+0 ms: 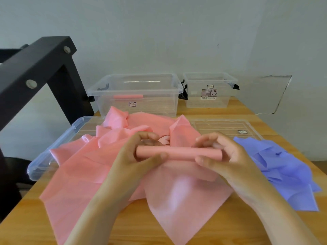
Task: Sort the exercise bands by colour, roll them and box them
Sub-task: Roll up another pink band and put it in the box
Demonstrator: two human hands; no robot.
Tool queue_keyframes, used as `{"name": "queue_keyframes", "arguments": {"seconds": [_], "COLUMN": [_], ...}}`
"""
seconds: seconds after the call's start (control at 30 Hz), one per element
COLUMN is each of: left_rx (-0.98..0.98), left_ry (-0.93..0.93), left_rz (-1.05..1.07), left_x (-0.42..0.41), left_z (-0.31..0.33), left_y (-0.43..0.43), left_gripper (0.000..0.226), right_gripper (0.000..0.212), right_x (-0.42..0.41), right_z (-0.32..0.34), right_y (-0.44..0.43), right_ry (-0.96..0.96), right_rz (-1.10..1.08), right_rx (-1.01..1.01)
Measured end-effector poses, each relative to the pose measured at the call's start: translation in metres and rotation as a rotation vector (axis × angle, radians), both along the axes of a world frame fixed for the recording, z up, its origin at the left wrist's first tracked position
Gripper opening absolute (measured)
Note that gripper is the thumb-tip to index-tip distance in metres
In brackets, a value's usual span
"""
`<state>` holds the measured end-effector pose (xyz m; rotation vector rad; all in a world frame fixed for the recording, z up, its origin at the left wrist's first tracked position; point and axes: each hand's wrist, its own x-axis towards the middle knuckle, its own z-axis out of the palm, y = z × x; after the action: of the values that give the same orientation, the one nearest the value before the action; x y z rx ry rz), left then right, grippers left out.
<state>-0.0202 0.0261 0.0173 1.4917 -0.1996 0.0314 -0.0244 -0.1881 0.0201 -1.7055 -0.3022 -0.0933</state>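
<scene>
Nearest, left hand and right hand, fingers and thumbs curled round opposite ends of rolled pink band. Held level above loose pink bands, long axis left to right. Tight, smooth, matte tube.

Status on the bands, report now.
Left hand, right hand grip rolled pink band, one each end. One pink roll in large clear box. Loose pink bands piled before box; purple bands off right.
</scene>
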Motion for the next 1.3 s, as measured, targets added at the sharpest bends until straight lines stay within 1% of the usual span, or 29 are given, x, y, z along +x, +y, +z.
{"name": "queue_keyframes", "arguments": {"seconds": [0.03, 0.1, 0.13, 0.17, 0.2, 0.23, 0.27, 0.3, 0.4, 0.47, 0.5, 0.53, 0.6, 0.63, 0.7, 0.73, 0.8, 0.83, 0.9, 0.93, 0.97, 1.03, 1.07, 1.17, 1.23, 1.3], "left_rx": [-0.043, -0.076, -0.050, 0.031, 0.139, 0.205, 0.204, 0.152, -0.040, -0.082, -0.073, -0.037, 0.046, 0.045, -0.023, -0.045, -0.093, -0.127, -0.177, -0.160, -0.094, 0.114, 0.147, 0.024, -0.037, -0.069], "left_ry": [-0.014, 0.010, 0.048, 0.079, 0.088, 0.080, 0.063, 0.039, -0.029, -0.022, 0.005, 0.030, 0.049, 0.039, -0.019, -0.054, -0.099, -0.100, -0.056, -0.023, 0.010, 0.025, 0.010, -0.054, -0.083, -0.052], "left_rz": [-0.004, -0.023, -0.020, -0.007, 0.015, 0.045, 0.064, 0.055, -0.016, -0.026, -0.024, -0.016, 0.005, 0.011, 0.010, 0.011, 0.008, 0.007, 0.001, -0.006, -0.001, 0.029, 0.040, 0.014, 0.005, -0.004], "left_x": [0.0002, -0.0006, -0.0005, -0.0007, -0.0007, -0.0005, 0.0001, 0.0003, -0.0003, -0.0003, -0.0006, -0.0004, -0.0005, -0.0007, 0.0004, 0.0019, 0.0036, 0.0041, 0.0046, 0.0040, 0.0030, 0.0012, 0.0011, -0.0005, -0.0004, 0.0000], "left_z": [0.0013, 0.0023, 0.0011, -0.0001, -0.0017, -0.0026, -0.0026, -0.0018, 0.0025, 0.0024, 0.0015, 0.0003, -0.0001, 0.0008, 0.0024, 0.0013, -0.0004, -0.0001, -0.0010, -0.0020, -0.0025, -0.0039, -0.0040, 0.0010, 0.0034, 0.0006], "left_y": [-0.0001, -0.0001, 0.0002, 0.0004, 0.0004, 0.0004, -0.0002, -0.0008, -0.0019, -0.0019, -0.0016, -0.0015, -0.0029, -0.0039, -0.0032, -0.0016, 0.0008, 0.0010, 0.0011, 0.0008, 0.0002, 0.0000, 0.0001, -0.0026, -0.0038, -0.0019], "left_gripper": [0.038, 0.035, 0.031, 0.028, 0.027, 0.023, 0.017, 0.017, 0.029, 0.030, 0.028, 0.026, 0.026, 0.030, 0.040, 0.043, 0.042, 0.042, 0.046, 0.044, 0.040, 0.039, 0.037, 0.031, 0.033, 0.033], "right_gripper": [0.026, 0.017, 0.017, 0.021, 0.025, 0.028, 0.030, 0.030, 0.020, 0.016, 0.011, 0.011, 0.020, 0.022, 0.024, 0.021, 0.016, 0.019, 0.017, 0.014, 0.015, 0.021, 0.023, 0.024, 0.019, 0.020], "right_x": [-0.0003, -0.0001, -0.0001, -0.0011, -0.0017, -0.0021, -0.0019, -0.0024, -0.0004, 0.0005, 0.0003, 0.0002, -0.0012, -0.0023, -0.0028, -0.0025, -0.0019, -0.0014, -0.0006, -0.0006, -0.0011, -0.0022, -0.0018, -0.0010, -0.0001, 0.0004], "right_z": [-0.0002, 0.0003, 0.0003, 0.0020, 0.0026, 0.0035, 0.0031, 0.0042, 0.0002, -0.0001, 0.0011, 0.0010, 0.0024, 0.0037, 0.0035, 0.0028, 0.0018, 0.0012, 0.0018, 0.0021, 0.0023, 0.0034, 0.0030, 0.0023, 0.0010, 0.0003], "right_y": [0.0009, 0.0020, 0.0018, 0.0022, 0.0013, 0.0008, -0.0001, 0.0006, 0.0004, 0.0002, 0.0004, -0.0001, 0.0009, 0.0017, 0.0022, 0.0017, 0.0006, 0.0002, 0.0011, 0.0014, 0.0015, 0.0013, 0.0006, 0.0002, 0.0013, 0.0020], "right_ry": [0.026, 0.015, -0.014, -0.032, -0.046, -0.047, -0.041, -0.020, 0.067, 0.067, 0.053, 0.034, 0.011, 0.006, -0.009, -0.008, 0.031, 0.042, 0.017, -0.003, -0.019, -0.048, -0.052, -0.009, 0.044, 0.050], "right_rz": [-0.005, -0.048, -0.064, -0.073, -0.072, -0.069, -0.059, -0.047, -0.040, -0.102, -0.121, -0.119, -0.099, -0.089, -0.068, -0.057, -0.056, -0.071, -0.117, -0.123, -0.123, -0.118, -0.119, -0.087, -0.062, -0.092], "right_rx": [-0.019, -0.005, 0.005, 0.017, 0.028, 0.045, 0.059, 0.067, 0.018, -0.025, -0.015, 0.004, 0.053, 0.069, 0.073, 0.065, 0.046, 0.017, -0.001, 0.022, 0.047, 0.077, 0.096, 0.139, 0.084, 0.026]}}
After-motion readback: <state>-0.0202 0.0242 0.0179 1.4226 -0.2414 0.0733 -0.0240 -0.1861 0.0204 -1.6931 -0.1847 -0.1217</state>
